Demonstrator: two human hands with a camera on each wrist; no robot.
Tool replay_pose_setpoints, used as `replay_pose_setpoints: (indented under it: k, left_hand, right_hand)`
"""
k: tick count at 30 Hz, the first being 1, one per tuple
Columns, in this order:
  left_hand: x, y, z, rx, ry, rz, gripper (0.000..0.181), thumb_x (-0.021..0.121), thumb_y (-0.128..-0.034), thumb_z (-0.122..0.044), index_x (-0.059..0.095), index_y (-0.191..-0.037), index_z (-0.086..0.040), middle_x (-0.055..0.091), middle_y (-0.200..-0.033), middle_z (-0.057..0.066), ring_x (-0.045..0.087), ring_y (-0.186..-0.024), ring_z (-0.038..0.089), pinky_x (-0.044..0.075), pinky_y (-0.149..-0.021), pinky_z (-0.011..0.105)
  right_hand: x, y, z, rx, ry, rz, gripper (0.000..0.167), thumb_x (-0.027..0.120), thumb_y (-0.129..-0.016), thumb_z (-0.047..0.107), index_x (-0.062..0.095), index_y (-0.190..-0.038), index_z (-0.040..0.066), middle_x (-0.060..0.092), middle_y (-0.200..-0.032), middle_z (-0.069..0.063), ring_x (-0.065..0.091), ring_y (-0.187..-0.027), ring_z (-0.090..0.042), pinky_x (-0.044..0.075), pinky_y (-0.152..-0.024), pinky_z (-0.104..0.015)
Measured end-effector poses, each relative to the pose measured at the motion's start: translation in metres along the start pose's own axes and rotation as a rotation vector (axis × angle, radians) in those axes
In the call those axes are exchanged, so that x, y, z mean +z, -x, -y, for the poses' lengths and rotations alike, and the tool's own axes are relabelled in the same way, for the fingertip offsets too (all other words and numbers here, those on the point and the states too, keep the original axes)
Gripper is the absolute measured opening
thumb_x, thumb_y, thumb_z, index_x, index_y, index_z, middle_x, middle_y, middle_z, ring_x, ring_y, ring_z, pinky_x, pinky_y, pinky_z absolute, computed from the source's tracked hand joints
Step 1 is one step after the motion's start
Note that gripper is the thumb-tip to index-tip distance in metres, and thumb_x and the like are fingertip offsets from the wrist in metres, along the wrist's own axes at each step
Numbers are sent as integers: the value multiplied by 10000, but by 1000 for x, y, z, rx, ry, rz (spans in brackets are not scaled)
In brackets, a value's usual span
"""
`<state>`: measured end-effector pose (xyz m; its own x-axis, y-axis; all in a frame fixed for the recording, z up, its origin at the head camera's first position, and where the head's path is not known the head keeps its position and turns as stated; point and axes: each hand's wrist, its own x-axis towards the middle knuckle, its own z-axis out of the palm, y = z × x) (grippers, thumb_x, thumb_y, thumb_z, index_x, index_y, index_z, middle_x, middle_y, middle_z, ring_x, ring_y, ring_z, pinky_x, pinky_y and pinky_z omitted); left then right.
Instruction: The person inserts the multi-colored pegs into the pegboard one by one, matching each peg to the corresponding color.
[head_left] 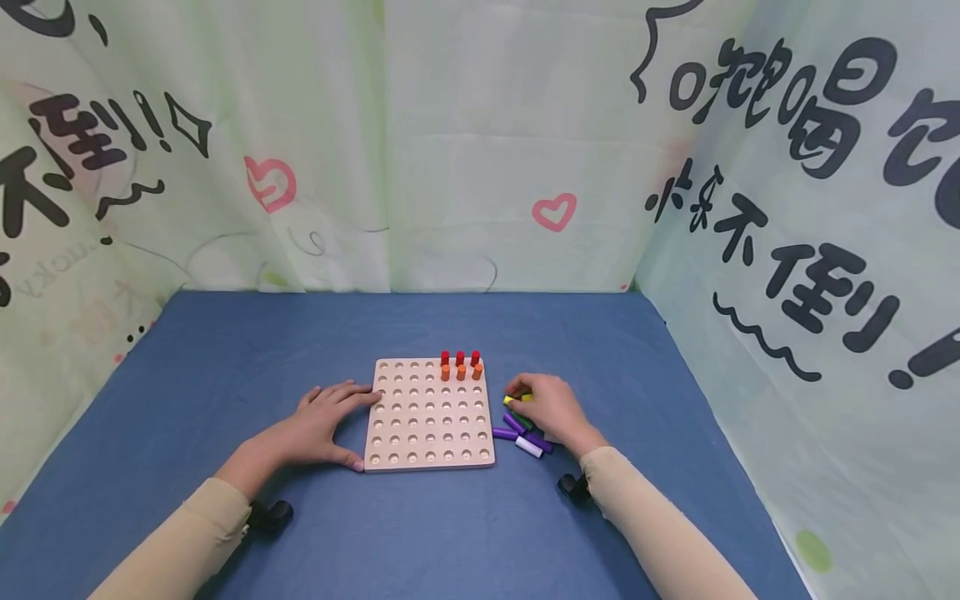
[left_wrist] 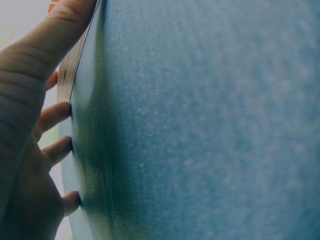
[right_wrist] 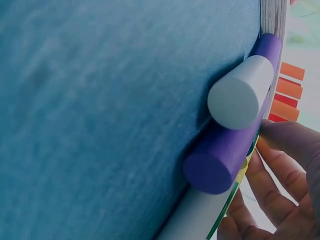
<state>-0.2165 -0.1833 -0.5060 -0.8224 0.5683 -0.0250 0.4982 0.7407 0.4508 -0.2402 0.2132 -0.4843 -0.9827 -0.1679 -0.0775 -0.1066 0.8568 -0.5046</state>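
A pale wooden peg board (head_left: 430,467) with rows of round holes lies on the blue cloth. Three red pegs (head_left: 460,358) stand in its back row at the right, with three orange pegs (head_left: 461,373) in front of them. My left hand (head_left: 324,423) rests at the board's left side, fingers spread, thumb at the near corner. Right of the board, my right hand (head_left: 553,410) pinches a yellow peg (head_left: 508,401) between thumb and fingertips above the loose pegs. In the right wrist view a white peg (right_wrist: 237,95) lies across purple pegs (right_wrist: 212,162).
Another yellow peg (head_left: 527,397) and a green peg (head_left: 522,422) lie partly hidden by the right hand. Blue cloth (head_left: 420,542) covers the table. Printed curtains (head_left: 465,167) hang behind it and along both sides.
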Motion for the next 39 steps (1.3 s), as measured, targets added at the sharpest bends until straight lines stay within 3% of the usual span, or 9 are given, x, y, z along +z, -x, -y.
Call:
replay_pose_setpoints:
  k: [11, 21, 27, 39]
  left_hand:
    - [1, 0, 0, 0, 4, 1, 1081, 834, -692, -711, 446, -1572, -218, 407, -1617, 126, 278, -1529, 451, 134, -1134, 791]
    - [3, 0, 1, 3, 4, -2, 1074, 830, -693, -717, 446, -1571, -230, 412, -1614, 121, 280, -1529, 447, 129, -1133, 792]
    - [3, 0, 2, 4, 9, -4, 1064, 832, -703, -706, 446, -1573, -230, 409, -1618, 120, 269, -1537, 439, 115, -1144, 783]
    - [2, 1, 2, 0, -6, -7, 1076, 830, -694, -716, 442, -1575, -235, 410, -1618, 117, 279, -1532, 438, 130, -1141, 783]
  right_hand:
    - [5, -2, 6, -9, 1, -12, 136, 794, -908, 173, 775, -1042, 187, 760, -962, 55, 693, -948, -161, 452, -1023, -495]
    - [8, -2, 11, -40, -83, -72, 185, 746, -933, 130, 763, -1116, 150, 737, -1066, -7, 672, -995, -188, 553, -930, -434]
    - [7, -2, 14, -74, -138, -114, 170, 723, -952, 110, 768, -1115, 134, 699, -1046, -35, 649, -967, -203, 562, -886, -406]
    - [8, -6, 23, -45, -200, -164, 122, 689, -986, 140, 760, -1083, 117, 669, -1047, -49, 658, -945, -192, 579, -845, -382]
